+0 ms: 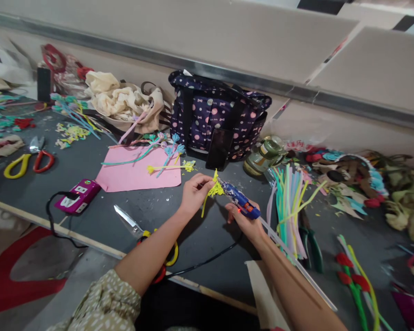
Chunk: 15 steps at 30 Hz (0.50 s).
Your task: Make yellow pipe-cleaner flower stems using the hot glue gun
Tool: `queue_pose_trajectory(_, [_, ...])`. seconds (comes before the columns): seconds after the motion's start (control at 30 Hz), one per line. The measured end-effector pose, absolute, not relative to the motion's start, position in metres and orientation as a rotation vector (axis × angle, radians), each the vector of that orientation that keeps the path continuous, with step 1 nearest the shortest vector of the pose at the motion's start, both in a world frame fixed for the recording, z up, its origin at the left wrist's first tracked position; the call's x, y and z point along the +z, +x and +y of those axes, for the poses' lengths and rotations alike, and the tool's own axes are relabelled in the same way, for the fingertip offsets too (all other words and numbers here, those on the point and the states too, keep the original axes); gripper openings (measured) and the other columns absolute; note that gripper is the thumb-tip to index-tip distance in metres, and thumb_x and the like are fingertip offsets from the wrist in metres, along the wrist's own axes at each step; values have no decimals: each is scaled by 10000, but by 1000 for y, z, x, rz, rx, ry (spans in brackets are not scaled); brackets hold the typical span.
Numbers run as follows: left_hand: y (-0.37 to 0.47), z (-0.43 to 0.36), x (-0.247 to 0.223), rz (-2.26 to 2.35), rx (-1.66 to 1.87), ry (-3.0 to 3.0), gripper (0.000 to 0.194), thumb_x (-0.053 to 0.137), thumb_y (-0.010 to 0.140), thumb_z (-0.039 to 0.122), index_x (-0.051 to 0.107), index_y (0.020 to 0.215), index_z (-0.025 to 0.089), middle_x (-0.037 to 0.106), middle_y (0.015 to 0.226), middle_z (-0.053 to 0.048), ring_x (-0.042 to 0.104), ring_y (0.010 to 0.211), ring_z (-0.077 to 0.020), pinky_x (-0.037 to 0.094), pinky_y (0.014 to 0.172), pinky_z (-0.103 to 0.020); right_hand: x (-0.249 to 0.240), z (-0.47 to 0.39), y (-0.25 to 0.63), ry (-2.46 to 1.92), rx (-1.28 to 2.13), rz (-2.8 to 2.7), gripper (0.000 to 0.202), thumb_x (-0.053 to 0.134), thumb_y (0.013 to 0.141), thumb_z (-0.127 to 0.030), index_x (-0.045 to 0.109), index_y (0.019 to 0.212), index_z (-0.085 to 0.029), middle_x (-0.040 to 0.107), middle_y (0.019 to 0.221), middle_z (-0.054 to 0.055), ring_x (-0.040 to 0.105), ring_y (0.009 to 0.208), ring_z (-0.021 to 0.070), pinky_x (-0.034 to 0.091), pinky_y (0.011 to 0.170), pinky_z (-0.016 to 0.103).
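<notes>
Near the middle of the dark table, my left hand (195, 193) pinches a small yellow pipe-cleaner flower (215, 187), its thin stem hanging down below the fingers. My right hand (245, 221) is wrapped round the handle of a blue glue gun (239, 199). The gun's nozzle end points up and left, close to the flower; whether it touches cannot be made out. A long clear glue stick (308, 276) sticks out behind the gun along my right forearm, and a small red light glows on the gun.
Scissors (127, 220) lie partly under my left forearm. A pink sheet (141, 177) holds pipe-cleaner flowers. Behind stand a patterned bag (210, 115), a phone (219, 149) and a jar (264, 157). Pipe cleaners (290, 207) and pliers (312, 248) lie right, a purple power strip (78, 196) left.
</notes>
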State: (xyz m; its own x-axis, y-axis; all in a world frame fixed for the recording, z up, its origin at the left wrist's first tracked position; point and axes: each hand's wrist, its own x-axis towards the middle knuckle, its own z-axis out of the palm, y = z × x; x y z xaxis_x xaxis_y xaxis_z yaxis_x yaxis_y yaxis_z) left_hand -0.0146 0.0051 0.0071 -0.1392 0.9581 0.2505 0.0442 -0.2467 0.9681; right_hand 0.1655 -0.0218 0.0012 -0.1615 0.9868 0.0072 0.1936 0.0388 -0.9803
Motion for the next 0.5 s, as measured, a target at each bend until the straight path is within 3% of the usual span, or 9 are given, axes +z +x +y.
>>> queue_pose_trajectory(0.5, [-17, 5, 12, 1284, 1538, 1407, 129, 631, 795, 284, 670, 727, 182, 558, 708, -6, 488, 664, -129, 356, 603, -246, 13, -21, 166, -1301, 1128, -1547, 242, 686, 759, -403, 574, 682, -202, 541, 482, -38, 530, 419, 135, 424, 460, 259])
